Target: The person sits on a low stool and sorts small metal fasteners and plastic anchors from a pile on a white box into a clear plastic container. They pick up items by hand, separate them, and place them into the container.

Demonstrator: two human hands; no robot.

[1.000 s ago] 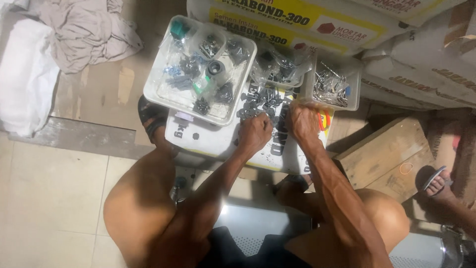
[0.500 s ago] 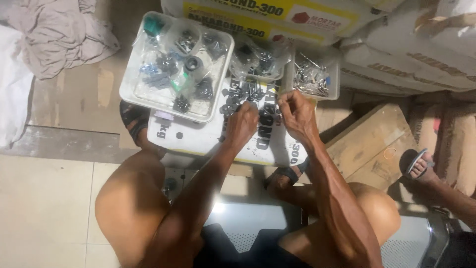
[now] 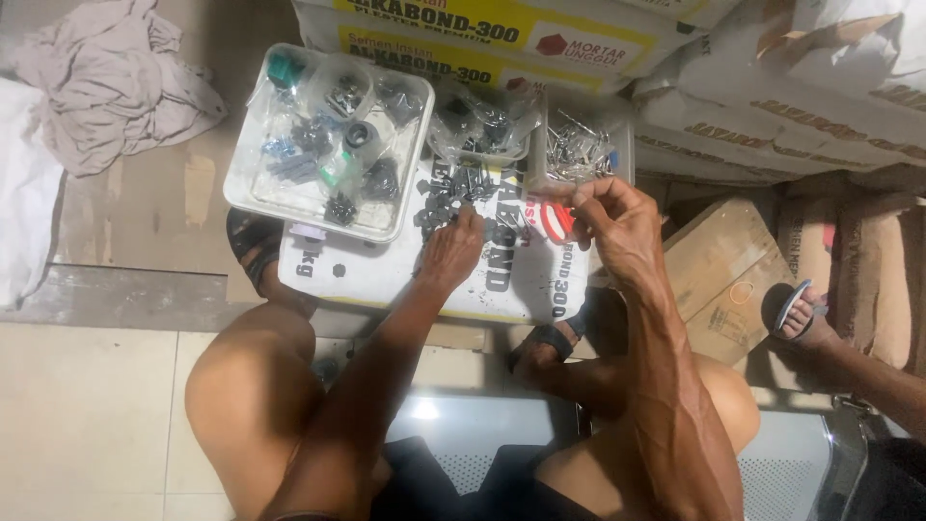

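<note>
A white sack [image 3: 386, 275] lies flat in front of me with a heap of small dark bolts and nuts [image 3: 453, 193] on it. My left hand [image 3: 451, 253] rests on the sack, its bunched fingertips pressed into the near edge of that heap. My right hand [image 3: 610, 220] is raised just right of the heap. Its thumb and fingers are pinched together below a small tray of shiny screws [image 3: 579, 152]. Whatever sits in the pinch is too small to see.
A white tray [image 3: 253, 198] holds bagged fittings at the back left, with clear bags of hardware [image 3: 482, 121] beside it. Stacked sacks [image 3: 772, 87] line the back. A crumpled cloth [image 3: 116, 87] lies at far left, a wooden box [image 3: 723, 280] at right, and another person's sandalled foot [image 3: 799, 314] beyond it.
My right hand has lifted off the heap and moved right toward the screw tray, fingers pinched. My left hand stays at the heap. The camera view shifted slightly.
</note>
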